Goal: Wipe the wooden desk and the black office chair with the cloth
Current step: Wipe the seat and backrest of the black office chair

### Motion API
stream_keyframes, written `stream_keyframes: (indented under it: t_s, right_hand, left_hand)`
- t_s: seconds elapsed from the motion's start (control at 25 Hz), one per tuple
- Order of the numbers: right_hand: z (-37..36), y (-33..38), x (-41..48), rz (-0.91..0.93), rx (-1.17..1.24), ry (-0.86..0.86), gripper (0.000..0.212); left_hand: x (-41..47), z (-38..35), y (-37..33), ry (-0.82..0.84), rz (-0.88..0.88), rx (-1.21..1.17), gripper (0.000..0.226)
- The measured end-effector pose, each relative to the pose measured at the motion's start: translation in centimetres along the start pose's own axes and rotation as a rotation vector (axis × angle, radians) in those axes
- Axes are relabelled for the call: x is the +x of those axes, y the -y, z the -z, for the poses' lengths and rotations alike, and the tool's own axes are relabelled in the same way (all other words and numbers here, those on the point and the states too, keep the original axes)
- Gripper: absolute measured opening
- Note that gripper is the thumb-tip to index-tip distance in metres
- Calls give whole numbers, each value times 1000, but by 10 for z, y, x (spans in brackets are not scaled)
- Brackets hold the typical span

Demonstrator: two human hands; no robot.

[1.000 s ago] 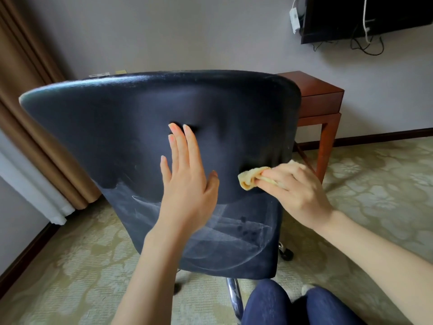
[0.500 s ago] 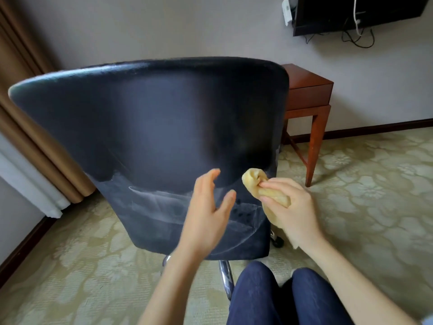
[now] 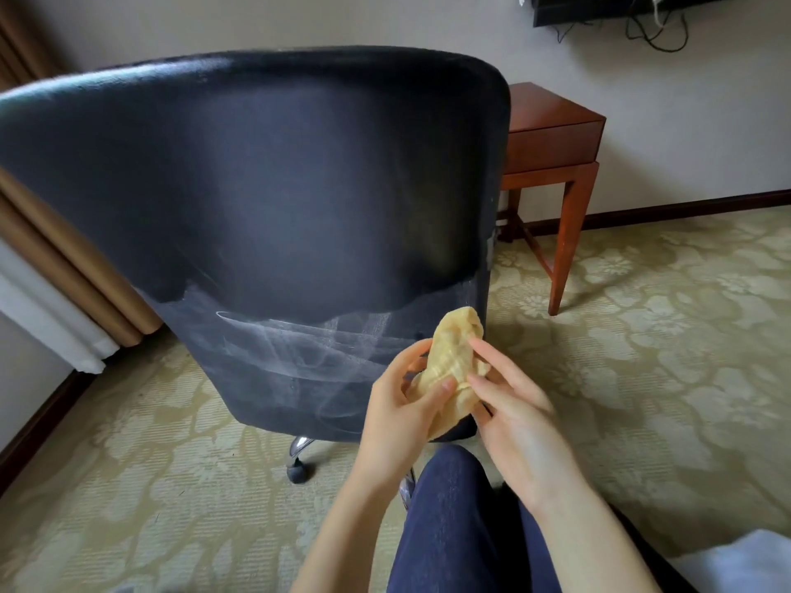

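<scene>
The black office chair [image 3: 265, 199] stands with its back toward me and fills the left and middle of the view. Pale smears streak the lower part of its backrest. A crumpled yellow cloth [image 3: 453, 361] is held in front of the chair's lower right corner, off its surface. My left hand [image 3: 398, 417] grips the cloth from the left, thumb across it. My right hand [image 3: 513, 417] pinches it from the right. The wooden desk [image 3: 552, 139] shows partly behind the chair at the right, against the wall.
Patterned beige carpet [image 3: 663, 336] covers the floor. Brown curtains [image 3: 55, 258] hang at the left. A dark screen with dangling cables [image 3: 633, 23] is on the wall, upper right. My knees in dark trousers [image 3: 453, 520] sit below the hands. A chair caster [image 3: 297, 470] rests on the carpet.
My left hand came off the backrest and moved down to join the right on the cloth. The right hand pulled the cloth away from the chair. The view drew back.
</scene>
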State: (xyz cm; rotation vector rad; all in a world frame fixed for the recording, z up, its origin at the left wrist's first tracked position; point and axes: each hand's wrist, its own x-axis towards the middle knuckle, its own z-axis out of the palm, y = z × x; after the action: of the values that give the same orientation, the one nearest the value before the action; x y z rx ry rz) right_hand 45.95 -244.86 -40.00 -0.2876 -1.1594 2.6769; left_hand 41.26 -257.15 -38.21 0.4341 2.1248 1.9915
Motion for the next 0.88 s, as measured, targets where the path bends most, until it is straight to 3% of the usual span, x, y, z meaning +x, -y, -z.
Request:
stream_keyframes:
  t_s: [0.08,0.24,0.32,0.4,0.48,0.64,0.76,0.88]
  right_hand:
    - [7,-4,-6,48,-107,-19,42]
    - [18,0,-12,217,-608,-171,36]
    - [21,10,-12,356,-892,-74,43]
    - [17,14,-11,409,-1106,148,57]
    - [9,8,-9,464,-1148,224,50]
    - [3,-5,-4,537,-1091,49,16]
    - [11,-6,1,558,-1094,-109,10]
    - [11,1,4,647,-1219,-181,10]
  left_hand:
    - [1,8,-2,26,-39,107,33]
    - [6,23,-3,-12,-179,411,23]
    - [11,31,-7,24,-196,467,19]
    - [16,37,-12,98,-213,486,19]
    - [20,37,-12,96,-257,523,22]
    - [18,29,-5,35,-242,507,14]
    - [13,30,3,185,-140,386,22]
    - [10,26,8,254,-206,544,32]
